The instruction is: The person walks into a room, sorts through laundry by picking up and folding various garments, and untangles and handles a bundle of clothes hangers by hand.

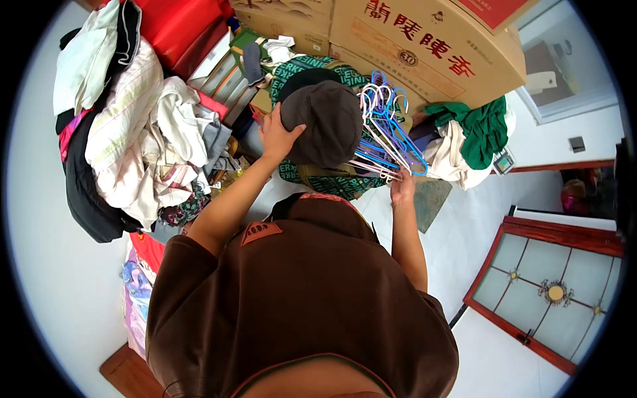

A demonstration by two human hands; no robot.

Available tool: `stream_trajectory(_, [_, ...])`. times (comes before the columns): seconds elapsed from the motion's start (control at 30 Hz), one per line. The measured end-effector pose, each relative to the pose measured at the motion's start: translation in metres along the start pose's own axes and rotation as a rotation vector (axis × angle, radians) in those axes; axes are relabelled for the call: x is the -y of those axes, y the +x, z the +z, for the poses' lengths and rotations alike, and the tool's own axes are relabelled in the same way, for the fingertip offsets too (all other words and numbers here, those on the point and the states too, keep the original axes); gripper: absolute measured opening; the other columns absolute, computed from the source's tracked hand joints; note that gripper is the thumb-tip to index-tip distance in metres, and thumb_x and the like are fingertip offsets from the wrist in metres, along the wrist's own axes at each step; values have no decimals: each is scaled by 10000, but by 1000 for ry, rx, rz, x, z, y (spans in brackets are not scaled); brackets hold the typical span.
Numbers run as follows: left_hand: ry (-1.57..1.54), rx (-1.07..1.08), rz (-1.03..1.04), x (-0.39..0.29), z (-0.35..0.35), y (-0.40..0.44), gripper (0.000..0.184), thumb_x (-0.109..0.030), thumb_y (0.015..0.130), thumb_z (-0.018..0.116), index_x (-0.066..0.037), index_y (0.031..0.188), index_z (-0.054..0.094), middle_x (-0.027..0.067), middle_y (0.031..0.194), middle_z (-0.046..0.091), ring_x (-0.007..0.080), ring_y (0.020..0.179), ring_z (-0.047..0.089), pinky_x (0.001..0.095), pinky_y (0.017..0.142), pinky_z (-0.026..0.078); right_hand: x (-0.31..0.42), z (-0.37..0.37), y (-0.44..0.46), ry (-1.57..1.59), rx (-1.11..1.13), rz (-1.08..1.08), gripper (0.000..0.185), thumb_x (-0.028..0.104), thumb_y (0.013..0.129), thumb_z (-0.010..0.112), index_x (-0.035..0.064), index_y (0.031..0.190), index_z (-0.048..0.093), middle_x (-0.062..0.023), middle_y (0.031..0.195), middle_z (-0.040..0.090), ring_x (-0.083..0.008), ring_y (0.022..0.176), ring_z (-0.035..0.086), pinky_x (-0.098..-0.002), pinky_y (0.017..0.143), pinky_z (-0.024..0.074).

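A dark grey hat (324,126) is gripped at its left edge by my left hand (280,136), with the thumb on top and the fingers round the side. Part of a black hat-like piece (306,81) shows behind it. My right hand (401,189) is closed on the lower ends of a bundle of blue, white and purple clothes hangers (388,132), their hooks pointing away from me. The hangers lie beside the hat and touch or overlap its right edge. Beneath both is green patterned fabric (335,187) with lettering; its full shape is hidden.
A tall heap of clothes (133,132) stands at the left. Large cardboard boxes (424,46) line the back. Green cloth (478,132) and cream cloth (451,156) lie at the right. A red-framed glass door (544,285) is at the lower right.
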State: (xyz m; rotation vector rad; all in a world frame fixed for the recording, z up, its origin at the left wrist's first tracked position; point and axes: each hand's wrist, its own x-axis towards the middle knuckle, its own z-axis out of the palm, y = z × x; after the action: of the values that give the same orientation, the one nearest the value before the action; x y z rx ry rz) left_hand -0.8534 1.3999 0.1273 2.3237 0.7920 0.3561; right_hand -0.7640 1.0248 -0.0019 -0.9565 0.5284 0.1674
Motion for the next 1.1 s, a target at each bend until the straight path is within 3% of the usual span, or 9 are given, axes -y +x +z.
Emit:
stream_trajectory(0.1, [-78, -86, 106, -2, -4, -1, 844, -336, 719, 753, -103, 1416, 338, 170, 1263, 470, 350, 1223, 417, 487, 1048, 271, 4, 20, -16, -198, -80, -99, 433, 20, 829, 617, 69, 1228, 457, -82, 1082, 592, -221, 938, 594, -330, 809, 489])
stream_trajectory(0.2, [-160, -178, 218, -13, -6, -10, 810, -234, 731, 752, -76, 1412, 344, 192, 1254, 487, 370, 1212, 431, 438, 1026, 327, -30, -5, 14, -480, -194, -461, 573, 46, 811, 654, 58, 1323, 398, -107, 1152, 586, -261, 993, 596, -342, 854, 484])
stream_trajectory(0.23, [-179, -213, 247, -16, -5, -13, 800, -204, 735, 749, -66, 1412, 345, 203, 1246, 498, 377, 1211, 436, 421, 1019, 347, -16, 16, -10, -773, -385, -422, 764, 126, 758, 726, 45, 1403, 325, -159, 1304, 504, -336, 1161, 519, -405, 964, 428])
stream_trajectory(0.33, [-213, -205, 198, -15, -1, -16, 819, -142, 724, 734, -47, 1422, 316, 193, 1234, 496, 383, 1177, 427, 445, 994, 350, -4, 45, -39, -1392, -634, -813, 982, 209, 674, 797, 35, 1456, 228, -212, 1475, 277, -356, 1339, 323, -464, 1092, 256])
stream_trajectory(0.37, [-215, -188, 200, -13, -2, -15, 826, -137, 726, 730, -50, 1429, 304, 200, 1240, 495, 384, 1180, 429, 442, 1001, 351, 2, 49, -49, -1528, -501, -1001, 1001, 242, 638, 792, 67, 1461, 250, -217, 1490, 240, -381, 1368, 255, -506, 1100, 230])
stream_trajectory(0.6, [-261, -198, 235, -8, -10, -22, 863, -86, 723, 699, -72, 1456, 244, 234, 1317, 453, 400, 1182, 450, 439, 1037, 345, 5, 102, -47, -1627, 197, -1040, 1025, 232, 623, 767, 99, 1481, 224, -225, 1516, 183, -417, 1389, 196, -570, 1101, 175])
stream_trajectory(0.73, [-389, -83, -27, 1, -1, -29, 872, -203, 709, 752, -29, 1432, 296, 221, 1358, 439, 353, 1263, 423, 390, 1062, 340, 11, 132, -48, -1919, 124, -873, 1006, 93, 677, 707, 89, 1500, 129, -210, 1518, 178, -378, 1402, 197, -563, 1101, 195])
stream_trajectory(0.87, [-357, 216, -264, -3, -6, -34, 724, -294, 694, 776, -1, 1288, 483, 187, 1236, 540, 323, 1136, 533, 348, 973, 420, 2, 123, -9, -1875, 129, -920, 943, 16, 715, 618, 91, 1505, 108, -209, 1488, 226, -375, 1391, 222, -558, 1091, 223])
stream_trajectory(1.1, [-1080, 540, -308, -11, -4, -43, 663, -221, 762, 669, 37, 1324, 430, 182, 1255, 506, 281, 1152, 508, 356, 960, 433, -5, 111, 13, -1824, 165, -962, 1004, 154, 733, 711, 107, 1509, 75, -223, 1443, 293, -395, 1317, 317, -541, 1072, 253])
